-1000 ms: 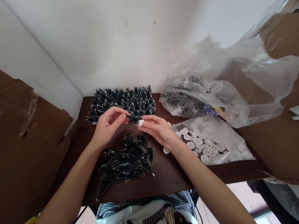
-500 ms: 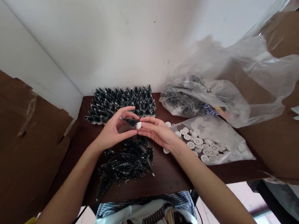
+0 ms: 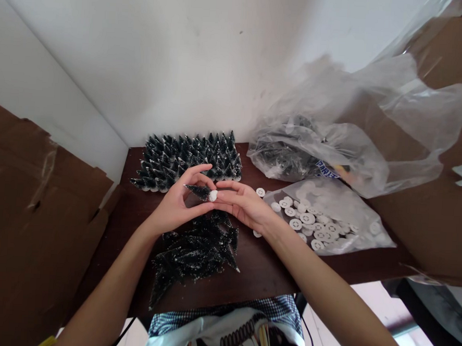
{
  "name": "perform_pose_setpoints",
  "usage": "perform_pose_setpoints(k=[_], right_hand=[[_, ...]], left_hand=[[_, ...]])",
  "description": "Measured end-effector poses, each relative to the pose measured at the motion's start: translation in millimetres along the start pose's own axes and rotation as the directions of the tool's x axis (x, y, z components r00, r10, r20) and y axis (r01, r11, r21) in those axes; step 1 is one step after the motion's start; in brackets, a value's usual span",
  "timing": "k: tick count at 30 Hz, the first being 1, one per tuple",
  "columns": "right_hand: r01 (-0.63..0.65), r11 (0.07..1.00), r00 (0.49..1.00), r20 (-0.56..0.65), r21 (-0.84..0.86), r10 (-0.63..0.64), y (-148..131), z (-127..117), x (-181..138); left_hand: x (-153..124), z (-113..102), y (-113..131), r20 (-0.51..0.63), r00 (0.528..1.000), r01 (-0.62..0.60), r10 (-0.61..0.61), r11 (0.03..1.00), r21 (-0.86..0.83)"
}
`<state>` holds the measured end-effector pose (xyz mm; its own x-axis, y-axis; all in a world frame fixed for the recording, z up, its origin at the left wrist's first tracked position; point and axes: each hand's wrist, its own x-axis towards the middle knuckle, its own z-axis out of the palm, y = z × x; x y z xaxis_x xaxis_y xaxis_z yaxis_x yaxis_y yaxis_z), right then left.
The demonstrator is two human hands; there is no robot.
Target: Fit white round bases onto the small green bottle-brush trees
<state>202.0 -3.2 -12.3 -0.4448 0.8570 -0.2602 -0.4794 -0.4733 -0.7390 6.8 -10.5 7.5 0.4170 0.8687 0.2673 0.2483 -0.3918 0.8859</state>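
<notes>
Head view: The left hand (image 3: 178, 198) curves around a miniature tree (image 3: 198, 191), with its thumb below and its fingers above. Whether it grips the tree firmly cannot be told. The right hand (image 3: 247, 202) grasps a white base (image 3: 213, 196) between thumb and fingers at the wide end of the tree. The tree lies roughly horizontal between the hands, above the table (image 3: 264, 271), with its tip directed left; the joint is too small to inspect.

Behind the hands, a block of upright trees (image 3: 191, 155) stands in close rows near the wall (image 3: 183, 60). The left hand covers part of its front edge. Nearer the person, a pile of loose trees (image 3: 198, 252) lies flat and overlapping; the hands are just beyond its far side. To the right, a flat bag (image 3: 375, 242) holds many white discs (image 3: 323, 228). One loose disc (image 3: 260, 192) lies beside it; another is partly hidden by the right wrist. Behind the flat bag, a larger bag (image 3: 373, 142) contains a dark mass. Cardboard panels flank the work area on the left (image 3: 28, 223) and right (image 3: 439, 222).

Materials: the trees are dark green, bristly cones with white-flecked tips. The discs are round and matt, several with slotted faces. Both bags are thin, wrinkled, translucent plastic; the larger carries blue lettering. The table surface is smooth and dark reddish brown.
</notes>
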Motion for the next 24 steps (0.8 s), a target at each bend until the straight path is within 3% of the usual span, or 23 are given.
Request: perform_pose_setpoints(k=[13, 17, 21, 24], right_hand=[[0.008, 1.0, 1.0, -0.008, -0.023, -0.009, -0.1, 1.3, -1.0], [0.075, 0.997, 0.997, -0.017, -0.027, -0.076, -0.9, 1.3, -1.6], [0.092, 0.995, 0.995, -0.026, -0.041, -0.093, -2.4, 0.9, -1.9], [0.075, 0.995, 0.997, -0.02, -0.06, -0.077, -2.4, 0.2, -1.7]], left_hand=[[2.2, 2.2, 1.5, -0.035, 0.999, 0.017, -0.017, 1.0, -0.001], [1.5, -7.7, 2.1, -0.119, 0.992, 0.052, -0.051, 0.999, 0.01], [-0.1, -22.9, -3.0, -0.22, 0.972, 0.109, -0.079, 0.986, 0.125], [-1.0, -31.4, -9.4, -0.217, 0.974, 0.121, -0.065, 0.959, 0.256]])
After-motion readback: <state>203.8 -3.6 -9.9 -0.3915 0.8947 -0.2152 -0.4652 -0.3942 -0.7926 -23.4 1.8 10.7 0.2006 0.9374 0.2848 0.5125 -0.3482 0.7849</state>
